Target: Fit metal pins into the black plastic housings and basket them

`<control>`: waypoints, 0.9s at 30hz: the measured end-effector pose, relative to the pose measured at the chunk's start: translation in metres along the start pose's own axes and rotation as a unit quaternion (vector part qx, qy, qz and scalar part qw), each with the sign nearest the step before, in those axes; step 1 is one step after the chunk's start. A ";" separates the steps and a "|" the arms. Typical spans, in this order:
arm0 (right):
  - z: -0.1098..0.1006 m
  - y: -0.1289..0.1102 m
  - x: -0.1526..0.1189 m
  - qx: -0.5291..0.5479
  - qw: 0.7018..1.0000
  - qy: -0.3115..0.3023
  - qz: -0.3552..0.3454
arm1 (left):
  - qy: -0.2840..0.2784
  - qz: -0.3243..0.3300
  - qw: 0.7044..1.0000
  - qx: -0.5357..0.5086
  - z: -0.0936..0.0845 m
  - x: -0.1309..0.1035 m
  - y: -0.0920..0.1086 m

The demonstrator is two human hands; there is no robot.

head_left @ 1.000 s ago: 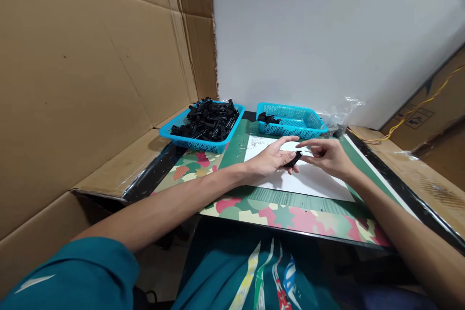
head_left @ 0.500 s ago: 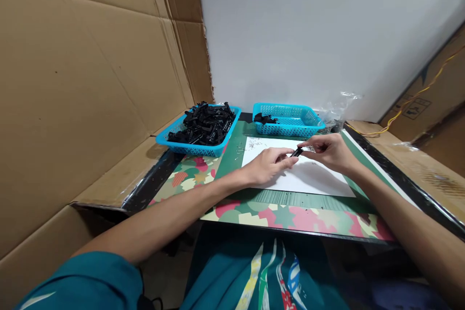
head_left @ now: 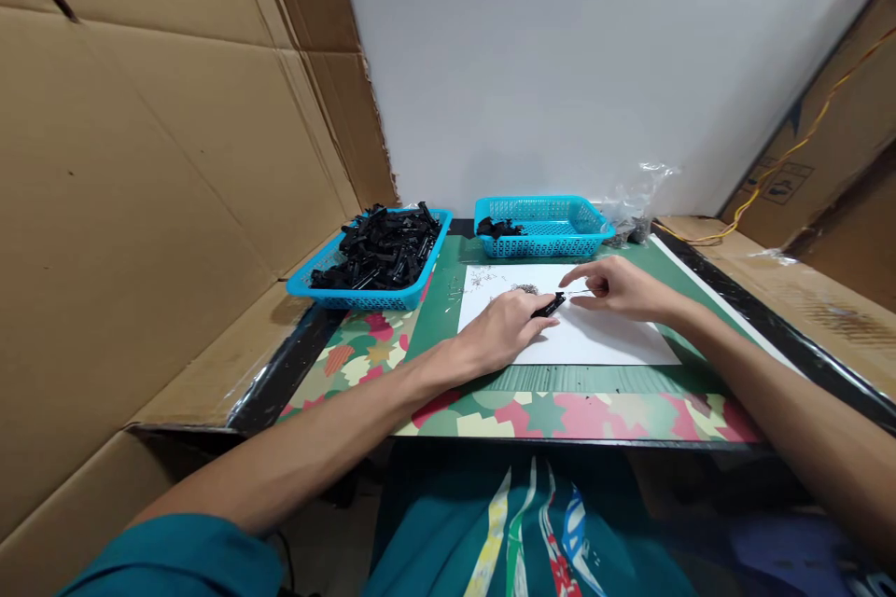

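Observation:
My left hand (head_left: 500,325) is closed on a small black plastic part (head_left: 551,305), holding it low over a white sheet (head_left: 609,347). Just to its right, my right hand (head_left: 625,289) pinches a thin metal pin (head_left: 578,291), whose tip points at the part's right end. Whether the pin touches the part I cannot tell. Behind my left hand lies a heap of small metal pieces (head_left: 524,288), partly hidden by the fingers. More fine metal bits (head_left: 483,278) are scattered at the sheet's far left corner.
At the left, a blue basket (head_left: 364,298) is heaped with black plastic parts (head_left: 385,247). A second blue basket (head_left: 546,247) at the back holds a few black pieces (head_left: 498,228). Clear plastic bags (head_left: 640,205) sit beside it. Cardboard (head_left: 175,159) walls the left side.
My right hand has drawn away from the black part and now shows a thin metal pin between its fingers. My left hand has shifted slightly left with the part, uncovering the metal heap.

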State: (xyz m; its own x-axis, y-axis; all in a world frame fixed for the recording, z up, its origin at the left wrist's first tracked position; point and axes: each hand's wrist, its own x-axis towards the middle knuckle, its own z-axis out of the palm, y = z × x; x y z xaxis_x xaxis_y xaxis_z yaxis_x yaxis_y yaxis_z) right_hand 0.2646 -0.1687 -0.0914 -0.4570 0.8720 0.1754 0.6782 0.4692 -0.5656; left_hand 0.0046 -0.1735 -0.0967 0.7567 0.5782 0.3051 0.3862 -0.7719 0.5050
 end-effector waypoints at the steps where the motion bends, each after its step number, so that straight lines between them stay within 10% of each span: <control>1: -0.001 0.000 0.000 0.017 1.000 -0.001 0.010 | 0.000 -0.002 1.000 0.000 0.001 0.000 0.000; 27: 0.016 -0.021 0.008 -0.002 0.994 0.051 0.092 | -0.031 -0.063 0.997 -0.019 0.003 0.000 0.002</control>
State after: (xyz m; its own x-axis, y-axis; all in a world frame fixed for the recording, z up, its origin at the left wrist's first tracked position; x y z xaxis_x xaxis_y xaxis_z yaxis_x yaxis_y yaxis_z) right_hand 0.2375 -0.1737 -0.0907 -0.2649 0.9525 0.1501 0.7469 0.3011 -0.5928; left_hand 0.0071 -0.1756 -0.0976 0.7355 0.6512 0.1869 0.4609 -0.6832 0.5665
